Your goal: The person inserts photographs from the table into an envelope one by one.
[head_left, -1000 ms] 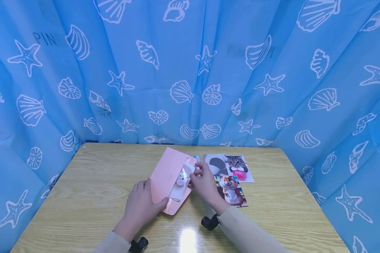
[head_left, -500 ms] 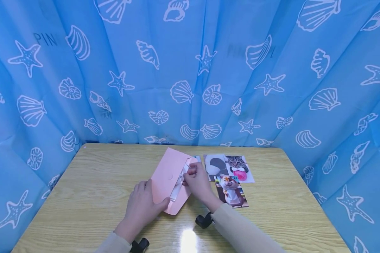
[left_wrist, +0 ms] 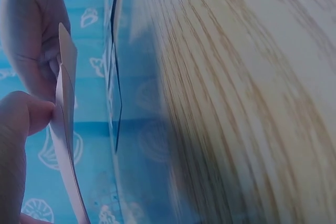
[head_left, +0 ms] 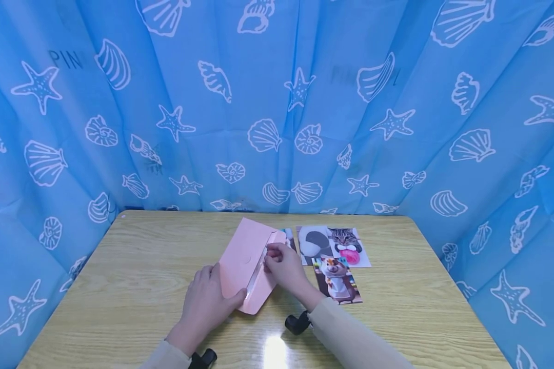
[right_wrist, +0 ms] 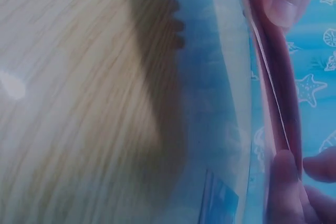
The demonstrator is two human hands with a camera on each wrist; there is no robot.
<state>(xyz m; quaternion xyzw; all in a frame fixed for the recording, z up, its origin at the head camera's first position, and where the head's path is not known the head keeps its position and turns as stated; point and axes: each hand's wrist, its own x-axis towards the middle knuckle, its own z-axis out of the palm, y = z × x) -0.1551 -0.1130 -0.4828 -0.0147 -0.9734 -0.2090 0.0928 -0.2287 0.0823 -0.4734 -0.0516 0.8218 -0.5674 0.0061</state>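
Note:
A pink envelope [head_left: 240, 259] is held tilted above the table by my left hand [head_left: 208, 292], thumb on its front and fingers behind its lower left side. At its open side my right hand [head_left: 286, 266] has curled fingertips on a photo, which sits almost wholly inside. Only a thin white edge of that photo [right_wrist: 273, 87] shows between the envelope's walls in the right wrist view. The left wrist view catches the envelope [left_wrist: 65, 119] edge-on, with my left thumb [left_wrist: 34, 111] against it and my right hand [left_wrist: 34, 35] beyond.
Right of the envelope lie a grey-and-white photo [head_left: 316, 243], a cat photo with a pink ball [head_left: 346, 246] and a photo of an aproned animal [head_left: 337, 282]. Another photo [head_left: 290, 238] is partly hidden by the envelope and my right hand. A blue shell-patterned curtain [head_left: 277, 102] surrounds the wooden table [head_left: 143, 266].
The photo, with a white animal face on it, has slid left into the envelope until only its edge shows. My right hand followed it leftward; my left hand kept its grip.

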